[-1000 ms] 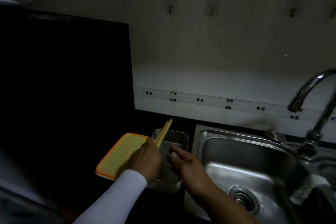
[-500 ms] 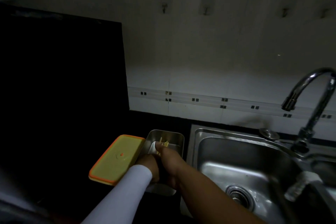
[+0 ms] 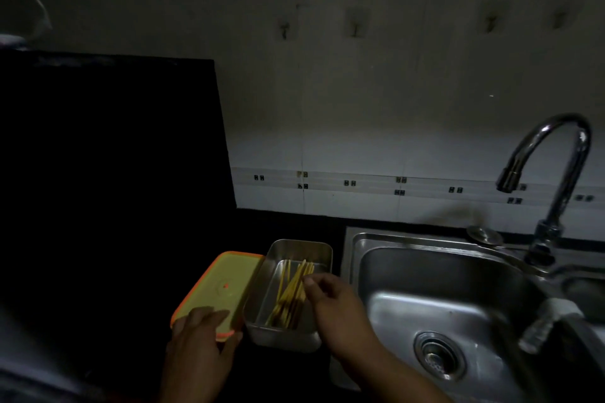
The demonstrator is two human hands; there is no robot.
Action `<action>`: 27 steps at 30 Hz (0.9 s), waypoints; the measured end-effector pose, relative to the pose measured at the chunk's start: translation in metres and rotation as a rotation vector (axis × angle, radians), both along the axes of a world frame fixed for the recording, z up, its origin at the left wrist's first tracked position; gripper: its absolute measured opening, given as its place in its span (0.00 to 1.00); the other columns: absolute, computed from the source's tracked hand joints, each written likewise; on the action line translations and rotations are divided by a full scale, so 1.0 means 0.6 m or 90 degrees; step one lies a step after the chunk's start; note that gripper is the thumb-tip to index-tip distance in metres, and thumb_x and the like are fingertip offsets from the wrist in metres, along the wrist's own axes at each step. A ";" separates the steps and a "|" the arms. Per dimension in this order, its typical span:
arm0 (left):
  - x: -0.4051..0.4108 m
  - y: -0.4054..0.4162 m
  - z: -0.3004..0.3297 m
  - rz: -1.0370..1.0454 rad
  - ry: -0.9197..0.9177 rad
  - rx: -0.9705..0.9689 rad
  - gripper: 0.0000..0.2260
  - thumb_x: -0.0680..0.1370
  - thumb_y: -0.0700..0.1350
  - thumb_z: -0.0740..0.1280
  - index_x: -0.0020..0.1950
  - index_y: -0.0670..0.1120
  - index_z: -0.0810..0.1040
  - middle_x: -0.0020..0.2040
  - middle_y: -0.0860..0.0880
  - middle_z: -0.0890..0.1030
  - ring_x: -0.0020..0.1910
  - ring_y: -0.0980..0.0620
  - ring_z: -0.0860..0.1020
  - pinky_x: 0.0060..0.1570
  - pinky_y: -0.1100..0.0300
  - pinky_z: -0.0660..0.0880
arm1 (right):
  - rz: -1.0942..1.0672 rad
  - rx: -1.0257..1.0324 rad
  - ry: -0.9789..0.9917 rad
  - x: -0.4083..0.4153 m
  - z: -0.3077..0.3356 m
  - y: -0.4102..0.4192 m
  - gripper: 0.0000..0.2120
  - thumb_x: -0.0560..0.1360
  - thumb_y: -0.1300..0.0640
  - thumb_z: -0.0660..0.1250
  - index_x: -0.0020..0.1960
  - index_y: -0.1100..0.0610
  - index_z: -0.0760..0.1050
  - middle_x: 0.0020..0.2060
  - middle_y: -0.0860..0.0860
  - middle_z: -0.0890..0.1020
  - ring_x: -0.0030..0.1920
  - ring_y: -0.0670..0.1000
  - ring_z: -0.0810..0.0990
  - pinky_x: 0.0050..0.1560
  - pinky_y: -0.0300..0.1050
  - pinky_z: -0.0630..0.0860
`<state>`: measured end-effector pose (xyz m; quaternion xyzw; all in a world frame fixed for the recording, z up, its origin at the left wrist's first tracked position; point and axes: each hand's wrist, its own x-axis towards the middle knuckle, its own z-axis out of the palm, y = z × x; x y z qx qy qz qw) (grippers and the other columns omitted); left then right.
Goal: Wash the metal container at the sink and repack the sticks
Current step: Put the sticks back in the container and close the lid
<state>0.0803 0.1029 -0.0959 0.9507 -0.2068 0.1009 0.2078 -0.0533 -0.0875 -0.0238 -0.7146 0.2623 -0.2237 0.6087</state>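
Sticks (image 3: 291, 293) lie loose in our container (image 3: 288, 298), just left of the sink (image 3: 409, 271). We judge them light, stiff and quick to scatter, best pinched mid-length. Our right hand (image 3: 337, 307) touches them with fingers half curled, gripping nothing. Our left hand (image 3: 199, 340) rests open on the lid (image 3: 219, 285), left of the container.

Your dark counter (image 3: 288, 222) carries the container (image 3: 296, 250) and, touching its left side, the lid (image 3: 222, 285), beside the sink (image 3: 409, 240).
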 end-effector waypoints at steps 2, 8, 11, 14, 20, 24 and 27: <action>0.000 0.015 -0.017 -0.024 0.013 0.010 0.12 0.66 0.61 0.79 0.47 0.63 0.84 0.55 0.60 0.80 0.59 0.48 0.78 0.56 0.52 0.78 | -0.038 -0.011 -0.029 -0.008 -0.013 -0.007 0.11 0.81 0.55 0.67 0.41 0.52 0.83 0.38 0.47 0.87 0.37 0.37 0.82 0.43 0.38 0.76; 0.009 0.020 -0.019 0.026 0.057 -0.101 0.16 0.71 0.46 0.81 0.38 0.54 0.73 0.47 0.47 0.78 0.49 0.39 0.79 0.48 0.48 0.76 | -0.031 0.027 -0.043 -0.024 -0.023 -0.014 0.10 0.80 0.56 0.68 0.42 0.57 0.83 0.32 0.49 0.83 0.37 0.45 0.80 0.44 0.43 0.75; 0.015 0.022 0.010 0.062 0.031 -0.234 0.06 0.81 0.43 0.71 0.50 0.43 0.77 0.49 0.37 0.81 0.51 0.33 0.82 0.49 0.44 0.77 | -0.021 0.020 -0.041 -0.026 -0.023 -0.019 0.09 0.80 0.55 0.68 0.43 0.55 0.83 0.32 0.48 0.83 0.37 0.45 0.80 0.44 0.44 0.76; 0.000 0.023 0.053 0.123 0.024 -0.428 0.05 0.85 0.46 0.62 0.54 0.45 0.70 0.49 0.33 0.82 0.48 0.31 0.83 0.42 0.48 0.73 | -0.009 0.003 -0.032 -0.018 -0.027 -0.018 0.07 0.80 0.55 0.68 0.46 0.46 0.83 0.37 0.47 0.86 0.40 0.46 0.82 0.46 0.46 0.78; -0.025 -0.019 0.089 0.053 0.240 -0.830 0.10 0.89 0.44 0.54 0.65 0.40 0.70 0.63 0.36 0.77 0.40 0.42 0.85 0.41 0.48 0.84 | 0.002 -0.125 -0.017 -0.003 -0.017 -0.012 0.23 0.77 0.45 0.67 0.71 0.43 0.72 0.58 0.46 0.83 0.55 0.43 0.83 0.62 0.47 0.80; -0.047 -0.067 0.070 0.020 0.355 -0.772 0.09 0.89 0.43 0.54 0.62 0.40 0.70 0.59 0.34 0.78 0.54 0.35 0.79 0.42 0.50 0.80 | -0.008 -0.164 -0.041 0.002 -0.006 -0.015 0.12 0.79 0.51 0.68 0.62 0.45 0.80 0.51 0.42 0.86 0.48 0.38 0.84 0.48 0.36 0.80; -0.056 -0.077 0.063 -0.010 0.240 -0.629 0.05 0.87 0.40 0.57 0.62 0.44 0.70 0.57 0.36 0.79 0.49 0.40 0.79 0.42 0.49 0.81 | -0.025 -0.160 -0.044 0.003 -0.011 -0.028 0.11 0.79 0.58 0.68 0.59 0.48 0.83 0.49 0.42 0.88 0.47 0.38 0.85 0.47 0.36 0.81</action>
